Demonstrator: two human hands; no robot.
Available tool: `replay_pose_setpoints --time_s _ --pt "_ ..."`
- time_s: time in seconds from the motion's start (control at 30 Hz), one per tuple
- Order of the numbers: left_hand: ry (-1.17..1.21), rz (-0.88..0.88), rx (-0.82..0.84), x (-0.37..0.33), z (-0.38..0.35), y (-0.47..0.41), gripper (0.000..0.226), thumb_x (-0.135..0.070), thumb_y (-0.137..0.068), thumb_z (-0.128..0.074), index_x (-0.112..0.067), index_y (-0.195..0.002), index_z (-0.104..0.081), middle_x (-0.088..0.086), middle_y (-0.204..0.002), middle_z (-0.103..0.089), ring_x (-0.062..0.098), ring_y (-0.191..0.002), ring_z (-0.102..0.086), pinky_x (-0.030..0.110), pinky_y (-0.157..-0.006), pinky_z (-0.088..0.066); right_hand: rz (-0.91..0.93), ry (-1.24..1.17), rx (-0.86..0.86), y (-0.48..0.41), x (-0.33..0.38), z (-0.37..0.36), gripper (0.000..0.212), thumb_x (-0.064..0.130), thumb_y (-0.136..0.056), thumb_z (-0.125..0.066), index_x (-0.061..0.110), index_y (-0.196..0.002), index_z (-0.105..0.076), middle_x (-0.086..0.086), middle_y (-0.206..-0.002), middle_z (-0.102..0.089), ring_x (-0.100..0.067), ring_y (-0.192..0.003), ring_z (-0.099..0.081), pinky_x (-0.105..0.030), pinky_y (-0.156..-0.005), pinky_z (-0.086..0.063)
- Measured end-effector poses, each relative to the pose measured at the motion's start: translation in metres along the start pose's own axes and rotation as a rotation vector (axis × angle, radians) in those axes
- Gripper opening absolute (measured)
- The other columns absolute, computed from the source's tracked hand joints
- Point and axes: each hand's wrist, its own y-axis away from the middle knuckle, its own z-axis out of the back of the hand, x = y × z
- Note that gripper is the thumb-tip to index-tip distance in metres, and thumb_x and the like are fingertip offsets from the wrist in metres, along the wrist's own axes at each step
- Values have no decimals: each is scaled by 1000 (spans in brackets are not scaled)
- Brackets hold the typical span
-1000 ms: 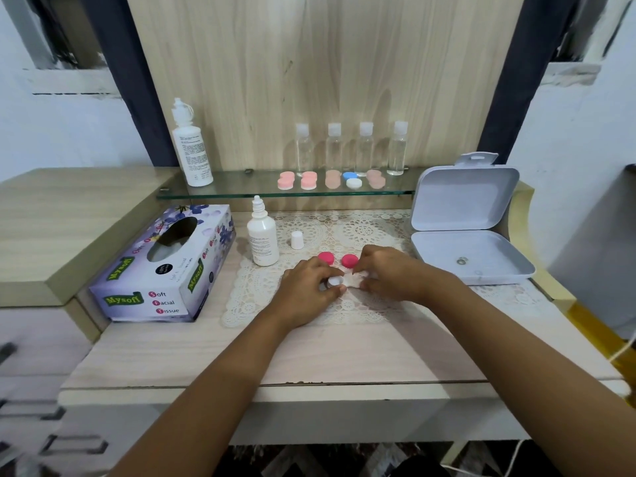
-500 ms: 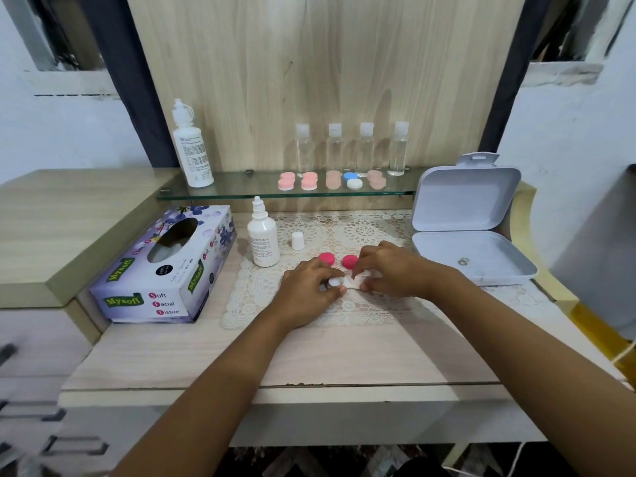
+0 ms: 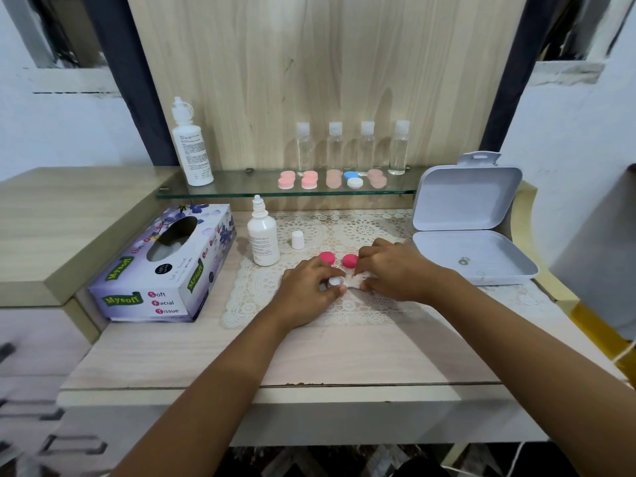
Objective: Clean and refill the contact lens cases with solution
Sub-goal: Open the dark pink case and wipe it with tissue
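Note:
My left hand (image 3: pixel 308 287) pinches a white contact lens case (image 3: pixel 336 281) on the lace mat (image 3: pixel 347 232). My right hand (image 3: pixel 392 270) holds a crumpled white tissue (image 3: pixel 356 279) against the case's right end. Two pink caps (image 3: pixel 327 258) (image 3: pixel 350 260) lie just behind the hands. An uncapped white solution bottle (image 3: pixel 263 235) stands to the left, its small white cap (image 3: pixel 297 239) beside it.
A tissue box (image 3: pixel 165 266) lies at the left. An open white plastic box (image 3: pixel 471 232) sits at the right. On the glass shelf (image 3: pixel 241 192) are several closed lens cases (image 3: pixel 332 179), several clear bottles (image 3: pixel 351 146) and a taller white bottle (image 3: pixel 191 146).
Both hands stay on the case and tissue with only slight shifts; my right hand's fingers work the tissue a little.

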Motion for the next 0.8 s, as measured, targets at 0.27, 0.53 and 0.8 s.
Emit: replay_pose_setpoints --time_s 0.27,0.53,0.8 --pt "6 0 2 0 -1 0 28 -32 -88 -60 -24 -114 -65 -3 -120 -56 15 -117 -46 39 -101 -33 -20 -254 85 -7 -6 -2 36 20 -88 -57 14 -124 -55 -6 -120 -54 -22 -114 -43 -26 -86 -32" --pt "9 0 10 -1 1 2 30 -33 -90 -58 -22 -118 -64 -2 -119 -55 15 -114 -47 40 -101 -34 -153 -500 32 -3 -13 -12 30 27 -86 -64 15 -113 -58 1 -98 -59 -14 -86 -51 -23 -62 -36" --pt "147 25 -22 -5 5 3 29 -31 -96 -47 -19 -116 -65 0 -103 -60 17 -101 -53 34 -92 -40 -241 -907 -219 6 -11 -22 11 27 -89 -61 20 -97 -65 14 -76 -59 2 -70 -53 -19 -67 -39"
